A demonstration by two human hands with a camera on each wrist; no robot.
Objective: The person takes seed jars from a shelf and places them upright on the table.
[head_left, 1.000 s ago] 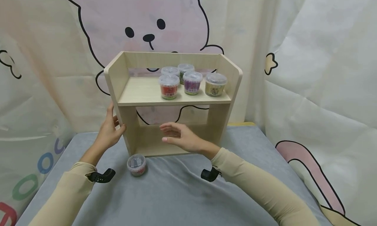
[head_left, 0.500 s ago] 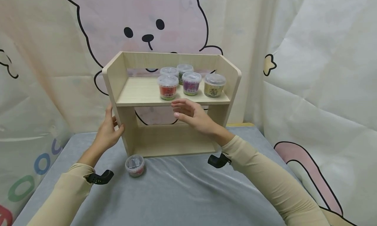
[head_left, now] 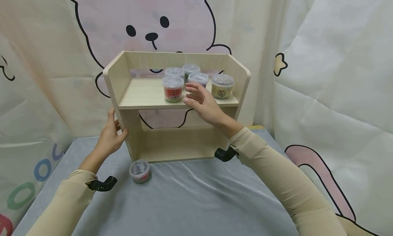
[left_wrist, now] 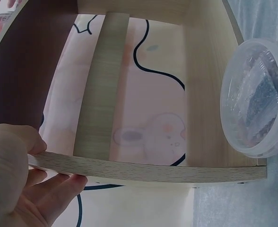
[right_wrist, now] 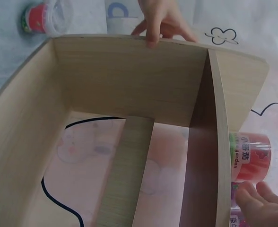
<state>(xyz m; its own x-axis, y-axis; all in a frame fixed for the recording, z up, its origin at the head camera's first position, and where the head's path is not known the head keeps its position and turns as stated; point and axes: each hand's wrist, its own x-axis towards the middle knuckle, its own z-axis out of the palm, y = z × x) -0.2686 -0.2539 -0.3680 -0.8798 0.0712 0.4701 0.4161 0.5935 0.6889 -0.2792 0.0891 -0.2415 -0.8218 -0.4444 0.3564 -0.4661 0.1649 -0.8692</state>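
Note:
My left hand (head_left: 110, 137) grips the left side panel of a pale wooden two-tier shelf (head_left: 139, 92); the left wrist view shows the thumb and fingers on either side of the panel's edge. My right hand (head_left: 203, 104), fingers loosely bent, is raised in front of the upper board. Its fingertips overlap a lidded tub with purple contents (head_left: 198, 77), mostly hidden behind them. Just left of those fingers stands a tub with red contents (head_left: 173, 92). To the right is a tub with yellowish contents (head_left: 222, 89).
Two more lidded tubs stand behind, one at back left (head_left: 174, 71) and a dark green one (head_left: 191, 68). On the grey-blue cloth (head_left: 190, 198), by the shelf's front left corner, sits another clear-lidded tub (head_left: 140, 171). A printed curtain (head_left: 322, 75) surrounds the table.
My right hand has risen from before the lower compartment to the tubs on the upper board. My left hand keeps its grip on the side panel.

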